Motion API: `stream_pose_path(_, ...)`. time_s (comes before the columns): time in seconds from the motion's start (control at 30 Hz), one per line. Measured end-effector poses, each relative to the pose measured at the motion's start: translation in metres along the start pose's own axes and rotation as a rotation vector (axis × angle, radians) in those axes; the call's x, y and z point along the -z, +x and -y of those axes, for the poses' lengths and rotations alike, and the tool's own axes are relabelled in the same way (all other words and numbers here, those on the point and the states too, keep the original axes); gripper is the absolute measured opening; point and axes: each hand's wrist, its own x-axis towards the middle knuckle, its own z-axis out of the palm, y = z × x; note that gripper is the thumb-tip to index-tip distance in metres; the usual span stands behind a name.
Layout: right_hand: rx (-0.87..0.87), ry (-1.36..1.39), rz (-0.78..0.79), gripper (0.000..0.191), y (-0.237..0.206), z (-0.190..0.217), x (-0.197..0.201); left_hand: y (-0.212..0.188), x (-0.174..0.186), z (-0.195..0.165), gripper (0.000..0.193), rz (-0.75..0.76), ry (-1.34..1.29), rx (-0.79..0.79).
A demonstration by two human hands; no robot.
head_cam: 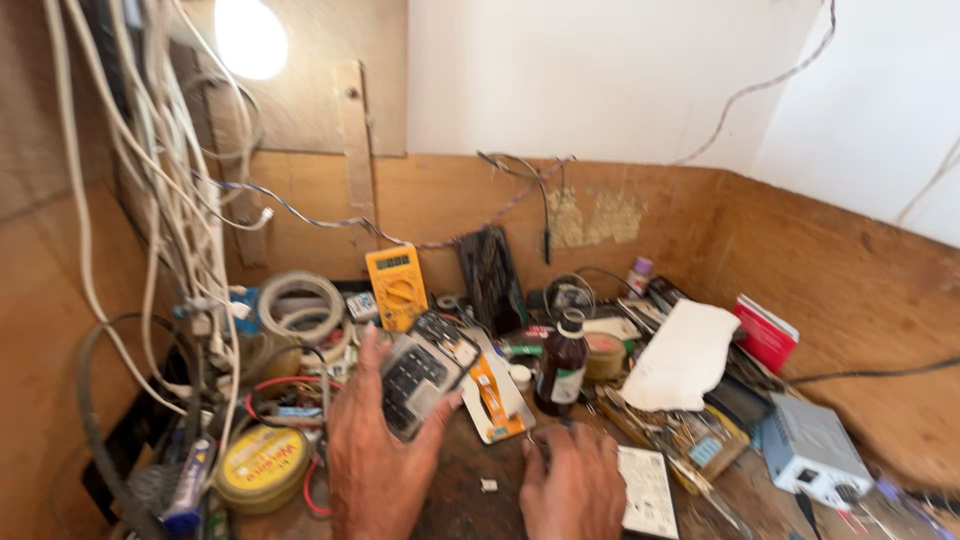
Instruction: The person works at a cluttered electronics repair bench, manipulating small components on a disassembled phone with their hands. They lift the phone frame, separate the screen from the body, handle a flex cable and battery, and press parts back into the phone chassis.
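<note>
Two hands work low over a crowded wooden table [470, 480] boxed in by plywood walls, so tools sit pushed to the back and sides, leaving a small bare patch in front. White cables [170, 200] hang down the left wall, out of the way. A yellow multimeter [397, 286] leans upright against the back board, its dial facing the person. A brown bottle [561, 365] stands near the middle. The left hand [375, 455] rises from the table, palm up, thumb and fingers wrapped around an opened keypad phone [425, 375], tilted toward the head for a clear look. The right hand [572, 485] rests knuckles-up just beside it, fingers curled narrow; I cannot tell whether it pinches anything. A tiny white part [489, 485] lies between them.
</note>
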Motion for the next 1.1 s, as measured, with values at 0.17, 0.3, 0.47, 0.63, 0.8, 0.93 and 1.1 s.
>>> stream_pose_path(0.17,-0.252,0.689,-0.124,0.028,0.005,-0.025,-0.022,0.003,-0.002,0.001,0.106,0.058,-0.098,-0.036)
stream_pose_path(0.3,-0.239,0.813,-0.226,0.039,0.007,-0.044,-0.037,-0.001,-0.006,0.007,0.110,0.185,-0.191,-0.126)
stream_pose_path(0.47,-0.476,1.297,0.095,0.038,0.010,-0.044,-0.051,-0.008,-0.023,0.016,0.114,0.537,-0.246,-0.287)
stream_pose_path(0.63,-0.461,1.325,0.246,0.035,0.017,-0.039,-0.042,-0.013,-0.034,0.016,0.113,0.553,-0.194,-0.301)
stream_pose_path(0.8,-0.543,1.531,0.202,0.040,0.016,-0.032,-0.020,-0.022,-0.033,0.005,0.068,0.172,-0.169,0.132)
stream_pose_path(0.93,-0.542,1.632,0.223,0.046,0.014,-0.025,-0.010,-0.019,-0.040,0.011,0.043,0.295,-0.202,0.850)
stream_pose_path(1.1,-0.442,1.556,0.370,0.053,0.006,-0.014,-0.006,-0.022,-0.061,0.025,0.045,0.347,-0.949,1.184)
